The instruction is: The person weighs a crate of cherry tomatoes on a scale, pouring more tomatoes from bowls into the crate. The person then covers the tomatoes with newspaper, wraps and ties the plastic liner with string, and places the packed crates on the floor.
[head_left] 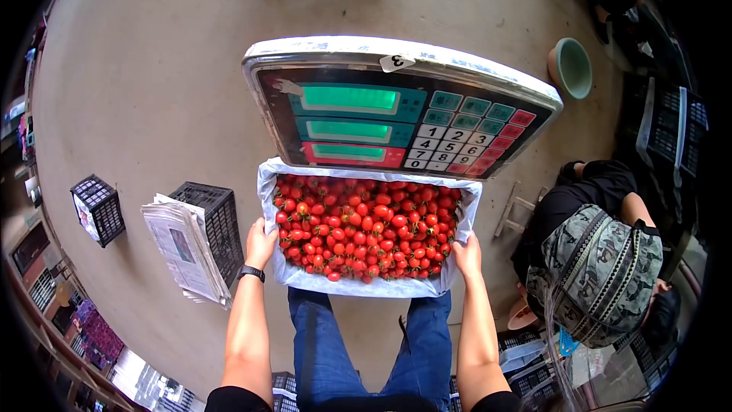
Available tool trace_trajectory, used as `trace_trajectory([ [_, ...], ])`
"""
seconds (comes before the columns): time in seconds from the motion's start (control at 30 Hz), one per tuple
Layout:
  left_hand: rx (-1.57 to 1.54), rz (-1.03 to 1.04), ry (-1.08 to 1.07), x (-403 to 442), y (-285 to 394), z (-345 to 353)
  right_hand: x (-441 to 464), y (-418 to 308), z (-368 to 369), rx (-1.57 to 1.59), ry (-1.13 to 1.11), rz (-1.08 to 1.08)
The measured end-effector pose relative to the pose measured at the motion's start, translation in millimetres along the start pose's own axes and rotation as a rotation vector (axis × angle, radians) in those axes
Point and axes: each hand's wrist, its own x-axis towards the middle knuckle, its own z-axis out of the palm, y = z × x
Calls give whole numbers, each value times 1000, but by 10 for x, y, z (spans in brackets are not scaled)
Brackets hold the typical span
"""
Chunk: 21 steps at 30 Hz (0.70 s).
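Lined box of small red tomatoes, seen just on the near side of the scale display, its far rim close to the display's lower edge; I cannot tell from the head view whether the two touch, or what bears the box from below. The left hand that I follow has its fingers closed on the end of the box toward the display's left; the right hand grips the opposite end, with most fingertips hidden. In my judgement, the hold is best kept even at both ends and the box level, since loose tomatoes would roll toward a lowered side; I would press the pale lining together with the wall beneath it, as lining alone may slip. On the scale display, white keys carry black digits, 0 to 9; the teal and red keys bear characters too small for me to read. The three green-lit windows show no figures that I can make out. A white sticker on the display's top edge bears what looks like a turned 3. Left of the scale display and on its near side, newspapers lie by a black crate, their print illegible. I find no readable brand name.
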Motion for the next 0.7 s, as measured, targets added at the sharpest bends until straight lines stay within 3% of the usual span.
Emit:
trace_trajectory([
  [0.33,-9,-17,35,237,19,240,494,49,70,40,-28,32],
  [0.47,-67,6,3,109,-86,234,375,30,-63,77,-159,33],
  [0.5,-383,-63,-30,-23,-125,259,359,17,-112,-57,-89,-26],
  [0.53,-468,-43,-9,-148,-293,314,257,55,-171,-187,-14,-88],
  [0.6,-471,-224,72,-614,-526,350,-67,-64,-331,-274,105,-113],
  [0.7,-518,-444,66,-1402,-1113,428,-513,-39,-571,-364,216,-363],
])
